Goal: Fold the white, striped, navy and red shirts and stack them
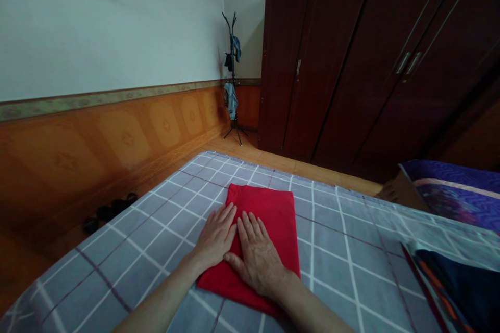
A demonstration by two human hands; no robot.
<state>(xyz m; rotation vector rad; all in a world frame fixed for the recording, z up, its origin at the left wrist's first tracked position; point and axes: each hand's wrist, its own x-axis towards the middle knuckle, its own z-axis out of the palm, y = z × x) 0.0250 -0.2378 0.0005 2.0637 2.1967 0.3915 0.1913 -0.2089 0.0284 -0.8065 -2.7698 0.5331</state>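
A red piece of cloth (273, 213), folded into a flat rectangle, lies on the grey checked bedspread (328, 255). It looks like a folded garment, though its exact kind does not show. My left hand (216, 235) rests flat along its left edge, fingers stretched out. Beside it, my right hand (255, 255) lies flat on the middle of the cloth, thumb spread towards the left hand. Neither hand grips the cloth; both press on its top.
At the lower right lie dark folded clothes (461, 281). Beyond the bed stand a dark red wardrobe (332, 62) and a coat rack (233, 73) with things hung on it. Shoes (109, 212) sit on the floor at left. A purple cover (457, 192) shows at right.
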